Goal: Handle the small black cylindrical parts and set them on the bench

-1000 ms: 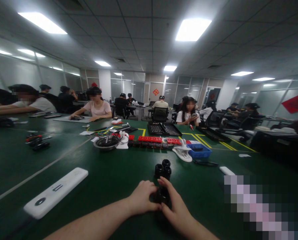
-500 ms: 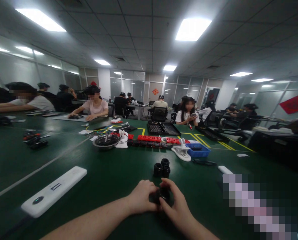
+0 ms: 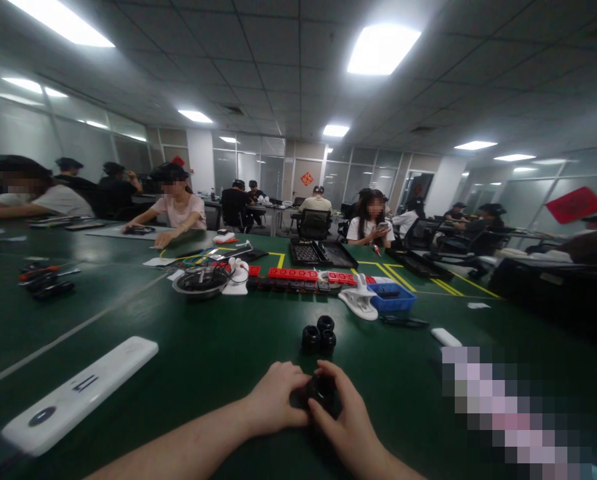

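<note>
On the green table [image 3: 198, 373], low in the middle of the view, a dark round black part [image 3: 322, 390] sits between my hands. My right hand [image 3: 345, 417] curves round its right side, thumb in front and fingers behind. Against its left side, my left hand [image 3: 278, 397] has its fingers and thumb closed on it, with the contact partly hidden. Just beyond my hands, several glossy black round parts [image 3: 311, 338] stand grouped together.
A long white device [image 3: 85, 393] lies at left, another white one [image 3: 447, 337] at right. Farther off are a metal bowl [image 3: 201, 281], red strips [image 3: 293, 274], a white clamp stand [image 3: 359, 301], a blue bin [image 3: 392, 298] and black trays [image 3: 323, 255]. People sit beyond.
The view has turned slightly, so the scene sits a little further left. My hands keep nearly the same hold on the black part. The person in pink has moved one hand.
</note>
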The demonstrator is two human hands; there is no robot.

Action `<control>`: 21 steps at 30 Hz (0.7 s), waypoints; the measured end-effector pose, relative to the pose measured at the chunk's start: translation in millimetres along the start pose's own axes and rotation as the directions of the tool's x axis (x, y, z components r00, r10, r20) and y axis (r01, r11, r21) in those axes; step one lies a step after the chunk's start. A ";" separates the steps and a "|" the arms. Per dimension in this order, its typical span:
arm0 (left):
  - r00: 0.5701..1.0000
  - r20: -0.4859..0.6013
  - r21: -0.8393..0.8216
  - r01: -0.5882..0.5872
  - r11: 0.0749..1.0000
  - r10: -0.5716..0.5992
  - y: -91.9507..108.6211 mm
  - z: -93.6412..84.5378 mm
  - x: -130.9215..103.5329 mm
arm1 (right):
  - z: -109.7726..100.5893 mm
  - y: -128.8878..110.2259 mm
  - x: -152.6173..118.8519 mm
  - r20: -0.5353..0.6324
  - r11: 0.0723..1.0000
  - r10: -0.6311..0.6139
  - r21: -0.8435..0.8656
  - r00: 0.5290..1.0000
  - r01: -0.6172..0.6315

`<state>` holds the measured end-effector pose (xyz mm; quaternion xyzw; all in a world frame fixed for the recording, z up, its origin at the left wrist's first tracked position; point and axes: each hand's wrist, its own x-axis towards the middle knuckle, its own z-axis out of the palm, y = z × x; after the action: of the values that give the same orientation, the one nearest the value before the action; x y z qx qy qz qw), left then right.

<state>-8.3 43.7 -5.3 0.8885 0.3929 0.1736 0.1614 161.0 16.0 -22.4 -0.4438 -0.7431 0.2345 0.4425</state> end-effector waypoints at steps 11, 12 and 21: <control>0.997 0.027 -0.080 0.068 0.995 -0.066 2.3 -2.4 2.1 | -5.0 8.6 1.1 0.201 0.981 -0.169 -0.057 0.965 0.184; 0.997 0.024 -0.068 0.069 0.995 -0.068 2.4 -2.1 2.2 | -7.1 2.0 2.2 0.210 0.976 -0.177 -0.091 0.962 0.200; 0.997 0.038 0.037 0.059 0.998 -0.061 1.7 3.6 0.5 | -11.3 -28.9 2.5 0.166 0.949 -0.167 -0.240 0.972 0.204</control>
<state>-5.4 42.5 -7.7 0.8823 0.4191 0.1441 0.1583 157.3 3.3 5.7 -0.4070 -0.8354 0.1257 0.3474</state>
